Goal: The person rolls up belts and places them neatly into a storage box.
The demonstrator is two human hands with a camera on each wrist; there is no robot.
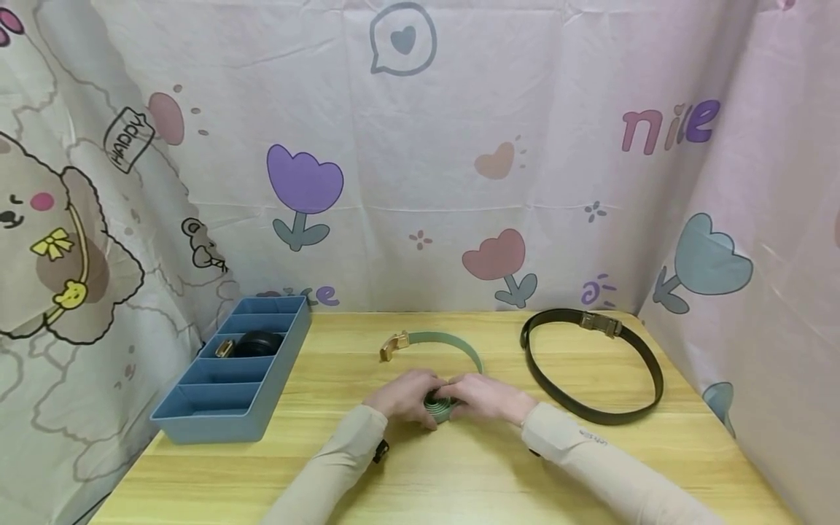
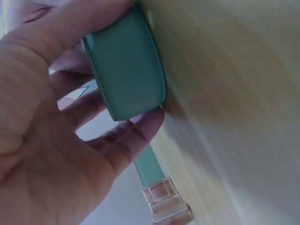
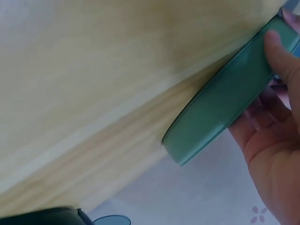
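A green belt (image 1: 441, 410) stands on edge on the table, its near part wound into a coil. From the coil its free end (image 1: 453, 340) curves back and left to a gold buckle (image 1: 394, 345). My left hand (image 1: 410, 397) grips the coil's left side, thumb and fingers around it; in the left wrist view the green strap (image 2: 129, 65) lies between them. My right hand (image 1: 485, 397) holds the right side, its thumb pressed on the outer strap (image 3: 225, 93) in the right wrist view.
On the left stands a blue divided tray (image 1: 272, 394) with a rolled black belt (image 1: 258, 344) in one compartment. A black belt (image 1: 593, 415) with a dark metal buckle lies in an open loop at the right. A patterned cloth (image 1: 420, 175) hangs behind the table.
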